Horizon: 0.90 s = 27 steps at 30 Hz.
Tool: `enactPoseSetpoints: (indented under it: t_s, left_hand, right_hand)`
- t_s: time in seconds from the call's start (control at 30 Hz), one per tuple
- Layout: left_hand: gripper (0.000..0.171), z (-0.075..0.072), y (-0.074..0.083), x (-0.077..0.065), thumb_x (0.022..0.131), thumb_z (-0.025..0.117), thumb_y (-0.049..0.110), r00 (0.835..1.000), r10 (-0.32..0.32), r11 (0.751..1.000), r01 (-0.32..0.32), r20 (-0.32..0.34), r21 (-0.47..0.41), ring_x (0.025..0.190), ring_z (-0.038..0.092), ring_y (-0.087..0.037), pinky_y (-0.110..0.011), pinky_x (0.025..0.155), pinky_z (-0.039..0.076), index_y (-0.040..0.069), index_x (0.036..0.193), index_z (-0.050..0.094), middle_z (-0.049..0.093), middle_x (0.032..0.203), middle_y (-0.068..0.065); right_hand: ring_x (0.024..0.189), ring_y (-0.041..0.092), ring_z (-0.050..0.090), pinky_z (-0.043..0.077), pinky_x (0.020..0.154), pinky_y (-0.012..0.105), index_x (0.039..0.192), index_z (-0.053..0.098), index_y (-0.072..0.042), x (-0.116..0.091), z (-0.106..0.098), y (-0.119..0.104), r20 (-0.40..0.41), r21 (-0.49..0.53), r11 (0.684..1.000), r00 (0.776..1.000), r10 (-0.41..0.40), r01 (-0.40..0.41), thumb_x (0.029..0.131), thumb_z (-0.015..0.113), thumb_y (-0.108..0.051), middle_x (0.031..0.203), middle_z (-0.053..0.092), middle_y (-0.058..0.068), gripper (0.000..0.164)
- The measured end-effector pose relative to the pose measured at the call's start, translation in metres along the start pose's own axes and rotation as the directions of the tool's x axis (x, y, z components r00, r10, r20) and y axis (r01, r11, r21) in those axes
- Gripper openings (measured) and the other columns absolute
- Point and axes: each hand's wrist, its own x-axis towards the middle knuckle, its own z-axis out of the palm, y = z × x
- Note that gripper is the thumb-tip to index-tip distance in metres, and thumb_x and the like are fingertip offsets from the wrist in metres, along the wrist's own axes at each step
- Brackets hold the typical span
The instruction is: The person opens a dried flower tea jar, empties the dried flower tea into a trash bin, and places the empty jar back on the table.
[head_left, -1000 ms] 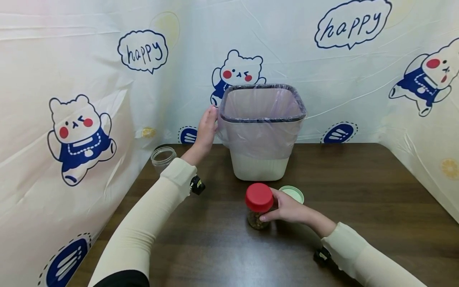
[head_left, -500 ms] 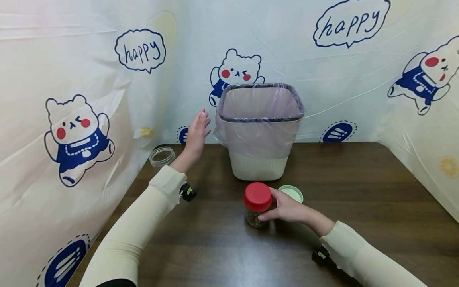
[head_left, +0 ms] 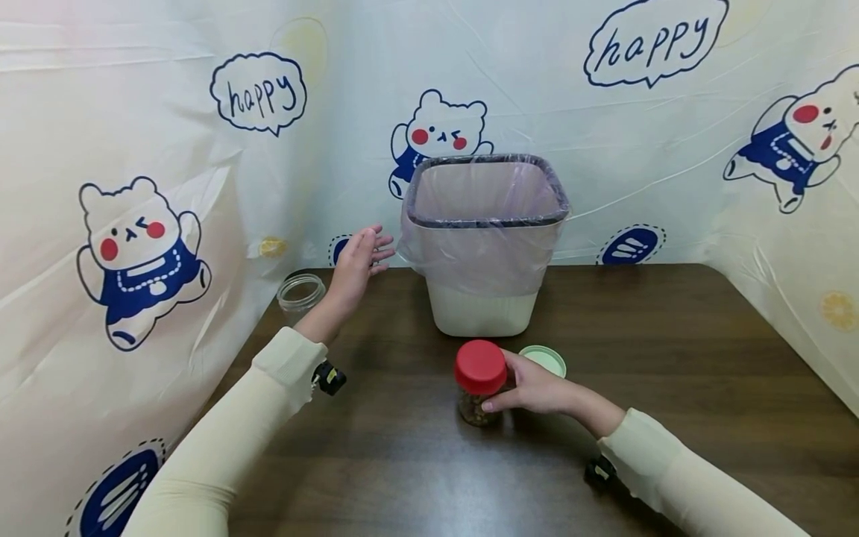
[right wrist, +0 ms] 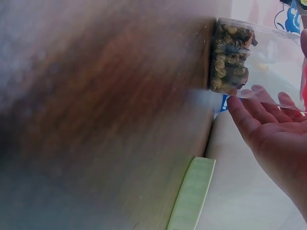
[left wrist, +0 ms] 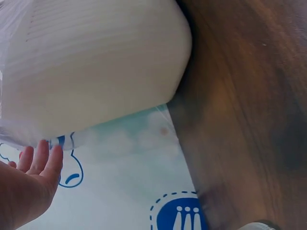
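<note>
My right hand (head_left: 537, 386) grips a clear jar (head_left: 471, 406) with a red screw lid (head_left: 480, 367), upright on the table. Its thumb lies along the near side and the fingers reach behind. In the right wrist view, dark, shrivelled dried pieces (right wrist: 231, 60) fill the jar's bottom part. To the left of a lined trash bin (head_left: 479, 315), my left hand (head_left: 354, 270) is raised with its fingers spread and holds nothing. The left wrist view has those fingers (left wrist: 41, 157) close by the bin's plastic liner.
A pale green lid (head_left: 546, 360) lies on the dark wooden table (head_left: 671, 350), just behind my right hand. At the table's left edge stands a lidless clear jar (head_left: 300, 292), partly hidden by my left forearm. A printed curtain (head_left: 671, 149) hangs behind the table.
My left hand has come away from the bin's left side, moving left, down and towards me, its fingers spreading. The right hand keeps its grip on the red-lidded jar.
</note>
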Motion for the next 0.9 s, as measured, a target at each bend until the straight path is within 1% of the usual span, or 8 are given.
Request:
enactPoseSetpoints:
  t_s: [0.17, 0.33, 0.43, 0.53, 0.6, 0.7, 0.8, 0.9]
  left_hand:
    - [0.055, -0.004, -0.001, -0.01, 0.107, 0.028, 0.037, 0.996, -0.018, 1.0, 0.018, 0.084, -0.01, 0.118, 0.053, -0.043, -0.051, 0.097, 0.044, -0.005, 0.141, 0.039, 0.053, 0.132, -0.027]
    - [0.062, -0.004, -0.003, -0.02, 0.106, 0.028, 0.043, 0.979, -0.023, 1.0, 0.026, 0.201, -0.013, 0.114, 0.056, -0.044, -0.049, 0.092, 0.047, -0.009, 0.134, 0.046, 0.056, 0.126, -0.03]
    - [0.065, -0.004, -0.005, -0.026, 0.105, 0.028, 0.045, 0.964, -0.014, 1.0, 0.015, 0.265, -0.002, 0.111, 0.057, -0.044, -0.053, 0.092, 0.046, -0.011, 0.13, 0.048, 0.057, 0.122, -0.032]
    - [0.065, -0.003, -0.007, -0.032, 0.106, 0.027, 0.043, 0.945, -0.003, 1.0, 0.005, 0.328, -0.005, 0.111, 0.056, -0.048, -0.053, 0.091, 0.047, -0.014, 0.129, 0.048, 0.057, 0.12, -0.034]
    - [0.066, -0.002, -0.008, -0.036, 0.106, 0.027, 0.043, 0.933, -0.003, 1.0, 0.004, 0.36, -0.002, 0.111, 0.055, -0.049, -0.051, 0.09, 0.048, -0.015, 0.128, 0.048, 0.057, 0.12, -0.035]
    - [0.066, 0.001, -0.01, -0.041, 0.106, 0.027, 0.043, 0.912, -0.008, 1.0, 0.012, 0.41, -0.009, 0.111, 0.055, -0.049, -0.054, 0.091, 0.047, -0.016, 0.128, 0.047, 0.055, 0.121, -0.037]
    - [0.067, 0.005, -0.012, -0.047, 0.105, 0.03, 0.045, 0.89, -0.011, 1.0, 0.018, 0.457, -0.012, 0.112, 0.056, -0.047, -0.059, 0.092, 0.044, -0.015, 0.129, 0.047, 0.055, 0.122, -0.036]
    - [0.065, 0.01, -0.013, -0.052, 0.104, 0.036, 0.045, 0.867, -0.003, 1.0, 0.01, 0.499, -0.011, 0.113, 0.056, -0.045, -0.058, 0.092, 0.044, -0.013, 0.129, 0.047, 0.057, 0.123, -0.031]
  right_hand:
    - [0.113, 0.022, 0.057, 0.043, 0.098, 0.034, 0.136, 0.044, -0.005, 0.001, 0.0, 0.0, 0.024, 0.015, 1.0, 1.0, -0.01, 0.009, 0.079, 0.08, -0.006, 0.125, 0.06, 0.006, 0.068]
    - [0.113, 0.023, 0.058, 0.044, 0.097, 0.034, 0.137, 0.043, -0.004, 0.001, 0.001, 0.0, 0.033, 0.036, 0.999, 0.999, -0.008, 0.007, 0.08, 0.079, -0.004, 0.125, 0.06, 0.007, 0.068]
    - [0.113, 0.022, 0.058, 0.044, 0.097, 0.033, 0.137, 0.043, -0.005, 0.001, 0.001, 0.0, 0.033, 0.033, 0.999, 0.999, -0.003, 0.002, 0.08, 0.079, -0.005, 0.126, 0.06, 0.007, 0.068]
    - [0.113, 0.022, 0.058, 0.044, 0.097, 0.034, 0.136, 0.043, -0.005, 0.001, 0.0, 0.0, 0.036, 0.026, 1.0, 0.999, -0.003, 0.002, 0.08, 0.079, -0.005, 0.125, 0.06, 0.006, 0.067]
    - [0.112, 0.022, 0.059, 0.044, 0.097, 0.033, 0.136, 0.044, -0.005, 0.001, 0.0, 0.0, 0.037, 0.025, 1.0, 0.999, -0.005, 0.004, 0.08, 0.079, -0.005, 0.124, 0.061, 0.006, 0.066]
    - [0.112, 0.022, 0.059, 0.044, 0.098, 0.033, 0.136, 0.044, -0.005, 0.001, 0.0, 0.0, 0.039, 0.024, 1.0, 0.999, -0.004, 0.003, 0.08, 0.079, -0.006, 0.124, 0.061, 0.006, 0.066]
    - [0.113, 0.022, 0.058, 0.043, 0.098, 0.033, 0.136, 0.044, -0.005, 0.001, 0.0, 0.0, 0.038, 0.022, 1.0, 0.999, 0.001, -0.002, 0.08, 0.079, -0.006, 0.125, 0.06, 0.006, 0.066]
    - [0.114, 0.021, 0.058, 0.043, 0.098, 0.033, 0.136, 0.043, -0.005, 0.0, 0.0, 0.0, 0.037, 0.019, 1.0, 0.999, 0.004, -0.005, 0.08, 0.079, -0.007, 0.125, 0.06, 0.006, 0.067]
